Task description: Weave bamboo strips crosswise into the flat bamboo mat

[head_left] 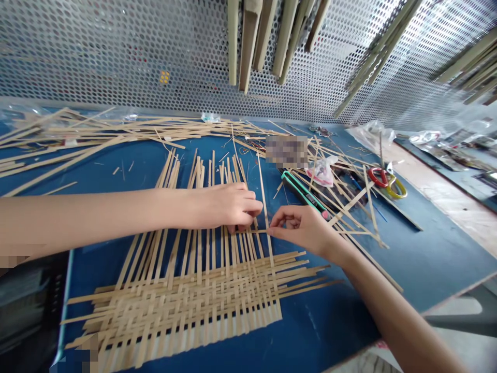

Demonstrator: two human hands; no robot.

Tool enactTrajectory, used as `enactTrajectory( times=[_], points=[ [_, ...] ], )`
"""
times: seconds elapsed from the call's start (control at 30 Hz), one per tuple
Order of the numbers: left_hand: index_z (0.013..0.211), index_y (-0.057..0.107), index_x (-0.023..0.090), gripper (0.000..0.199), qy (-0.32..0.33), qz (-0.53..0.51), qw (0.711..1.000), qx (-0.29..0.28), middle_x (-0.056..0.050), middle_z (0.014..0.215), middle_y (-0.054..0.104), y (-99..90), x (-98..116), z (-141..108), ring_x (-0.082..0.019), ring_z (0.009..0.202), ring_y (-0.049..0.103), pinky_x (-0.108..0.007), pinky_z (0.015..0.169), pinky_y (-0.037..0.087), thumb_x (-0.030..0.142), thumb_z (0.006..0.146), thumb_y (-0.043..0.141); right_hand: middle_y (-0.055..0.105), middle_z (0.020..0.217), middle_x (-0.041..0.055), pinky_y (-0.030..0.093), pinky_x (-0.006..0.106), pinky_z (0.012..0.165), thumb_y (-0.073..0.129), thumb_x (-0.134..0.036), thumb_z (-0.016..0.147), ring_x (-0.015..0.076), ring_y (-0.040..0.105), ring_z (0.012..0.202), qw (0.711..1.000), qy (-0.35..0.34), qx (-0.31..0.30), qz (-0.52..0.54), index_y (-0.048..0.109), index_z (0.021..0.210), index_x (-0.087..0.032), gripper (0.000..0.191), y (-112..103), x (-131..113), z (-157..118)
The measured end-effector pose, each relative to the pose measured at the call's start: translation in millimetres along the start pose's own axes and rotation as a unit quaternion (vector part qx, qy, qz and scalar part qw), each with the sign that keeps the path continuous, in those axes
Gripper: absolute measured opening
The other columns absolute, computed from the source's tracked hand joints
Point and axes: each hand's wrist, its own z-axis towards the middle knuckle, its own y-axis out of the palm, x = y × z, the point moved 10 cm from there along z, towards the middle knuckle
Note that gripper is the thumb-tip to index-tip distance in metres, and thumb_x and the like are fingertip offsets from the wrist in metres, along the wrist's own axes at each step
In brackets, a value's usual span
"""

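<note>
A partly woven mat of flat bamboo strips lies on the blue table, its long upright strips fanning out toward the back. My left hand reaches across these strips, closed, with its fingers curled down onto them. Between my hands runs a thin crosswise bamboo strip, some way behind the woven part. The thumb and forefinger of my right hand pinch its right end, beside the outermost upright strip. My left fingertips hold the strip farther left, where the hand partly hides it.
A green utility knife lies behind my right hand. Scissors with red and yellow handles rest farther right. Loose strips are strewn along the back, below a perforated metal panel. At lower left is a dark, screen-like object.
</note>
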Motion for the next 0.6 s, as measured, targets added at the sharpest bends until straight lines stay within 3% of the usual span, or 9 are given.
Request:
enactTrajectory(
  times=[0.4,0.6],
  points=[
    [0.072,0.061,0.021,0.016,0.031,0.057,0.998,-0.022,-0.002,0.082,0.062,11.3,2.0,1.4,-0.018,0.077,0.049,-0.034,0.067,0.029,0.018,0.087,0.066,0.051,0.053,-0.0052,0.03,0.023,0.045,0.069,-0.026,0.076,0.009,0.04,0.047,0.998,0.01,-0.039,-0.048,0.065,0.076,-0.017,0.009,2.0,9.5,-1.7],
    [0.08,0.058,0.019,0.022,0.034,0.111,0.993,0.016,-0.001,0.081,0.063,12.3,10.8,-1.9,-0.019,0.084,0.05,-0.033,0.084,0.033,0.002,0.091,0.048,0.067,0.069,0.0005,0.039,0.027,0.062,0.075,-0.02,0.074,0.0137,0.053,0.065,0.988,-0.071,0.01,-0.139,0.072,0.068,-0.019,0.007,-10.9,-6.9,1.4]
  ],
)
